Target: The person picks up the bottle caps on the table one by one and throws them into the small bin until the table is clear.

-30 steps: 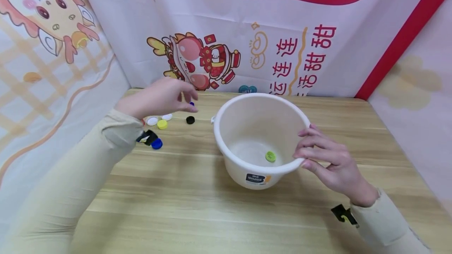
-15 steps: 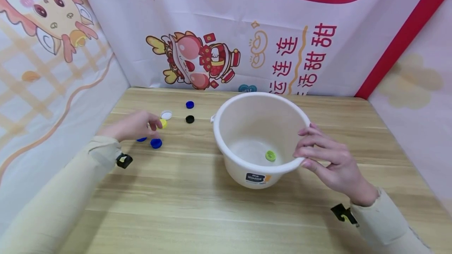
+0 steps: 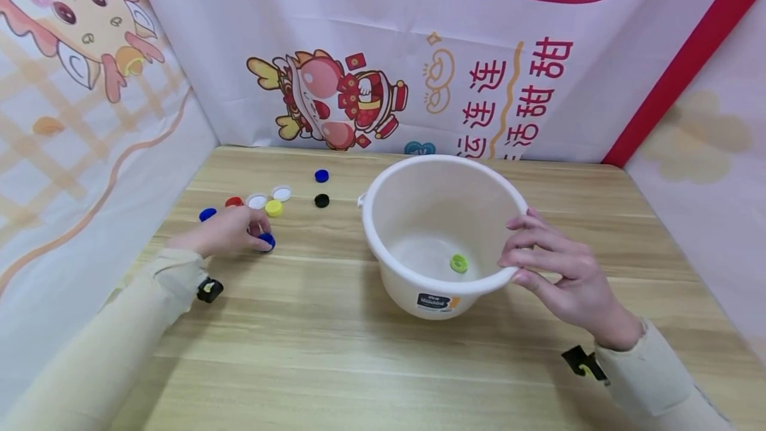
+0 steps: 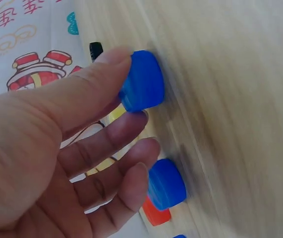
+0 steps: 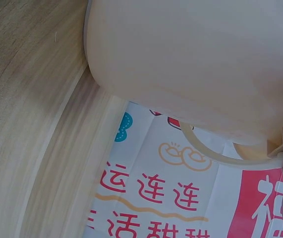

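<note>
behind it all rose a festive printed backdrop [image 3: 371,25], red over white, and below it spread the wood-grain table [image 3: 311,351]. biggest thing on there, the white bucket [image 3: 397,291], stood upright with its mouth facing up. the right hand [image 3: 559,271] had it by the rim, fingers and thumb gripping. and over to the left, the left hand [image 3: 230,228]: thumb and forefinger drawn narrow, pinching the blue cap [image 3: 267,241] low at the table; clear of the wood or not, i couldn't tell. around it, what a scatter! two white caps [image 3: 256,201], a yellow cap [image 3: 273,208], a red cap [image 3: 234,202], then a black cap [image 3: 322,200] nearer the bucket, while a green cap [image 3: 459,263] lay on the bucket's floor.

so how to play this pinch? thumb and forefinger on opposite edges looked the right call, squeezing just firmly enough that smooth plastic shouldn't squirt away. the spare fingers were the worry: curled right by a second blue cap [image 4: 168,183] in the left wrist view, they seemed best kept tucked, with a straight-up lift to spare the neighbours. a steady right hand on the rim looked sound too.
</note>
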A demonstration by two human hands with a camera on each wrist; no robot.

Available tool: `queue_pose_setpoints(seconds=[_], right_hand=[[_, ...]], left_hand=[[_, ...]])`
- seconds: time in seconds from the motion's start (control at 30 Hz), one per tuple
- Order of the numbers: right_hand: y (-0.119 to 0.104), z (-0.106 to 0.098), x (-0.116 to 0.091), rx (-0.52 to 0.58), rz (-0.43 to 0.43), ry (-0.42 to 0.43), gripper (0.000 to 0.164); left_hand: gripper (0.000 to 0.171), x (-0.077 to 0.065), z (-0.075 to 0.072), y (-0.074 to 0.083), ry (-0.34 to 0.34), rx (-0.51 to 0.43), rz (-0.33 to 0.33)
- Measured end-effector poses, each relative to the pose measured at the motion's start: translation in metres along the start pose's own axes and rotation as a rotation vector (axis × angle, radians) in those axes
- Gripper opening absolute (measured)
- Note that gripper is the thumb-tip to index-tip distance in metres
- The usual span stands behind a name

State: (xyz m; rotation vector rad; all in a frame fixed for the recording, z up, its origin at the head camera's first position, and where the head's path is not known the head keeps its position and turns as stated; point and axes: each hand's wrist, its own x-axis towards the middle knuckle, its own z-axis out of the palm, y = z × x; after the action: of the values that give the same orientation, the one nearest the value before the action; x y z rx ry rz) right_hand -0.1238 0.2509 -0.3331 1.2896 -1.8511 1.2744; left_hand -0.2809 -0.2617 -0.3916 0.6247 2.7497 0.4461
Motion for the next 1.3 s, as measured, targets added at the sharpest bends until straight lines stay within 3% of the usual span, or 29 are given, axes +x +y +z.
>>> queue_pose_setpoints(seconds=[0.3,0.43,0.53,0.83,1.3], right_hand=[[-0.005,-0.002,0.000,-0.005,-0.005,0.016,0.024],[-0.006,-0.002,0.000,-0.005,-0.001,0.016,0.024],[-0.006,-0.002,0.000,0.002,-0.012,0.020,0.024],[-0.005,0.001,0.001,0.008,-0.027,0.025,0.024],[-0.005,0.002,0.004,-0.006,-0.030,0.015,0.024]], left_hand=[[0.014,0.003,0.000,0.021,0.045,0.078,0.050],[0.011,0.004,0.000,0.025,0.034,0.137,0.070],[0.015,0.004,-0.001,0.029,0.003,0.154,0.045],[0.013,0.004,-0.004,0.035,-0.043,0.113,0.008],[0.012,0.000,-0.001,0.029,-0.020,0.083,0.000]])
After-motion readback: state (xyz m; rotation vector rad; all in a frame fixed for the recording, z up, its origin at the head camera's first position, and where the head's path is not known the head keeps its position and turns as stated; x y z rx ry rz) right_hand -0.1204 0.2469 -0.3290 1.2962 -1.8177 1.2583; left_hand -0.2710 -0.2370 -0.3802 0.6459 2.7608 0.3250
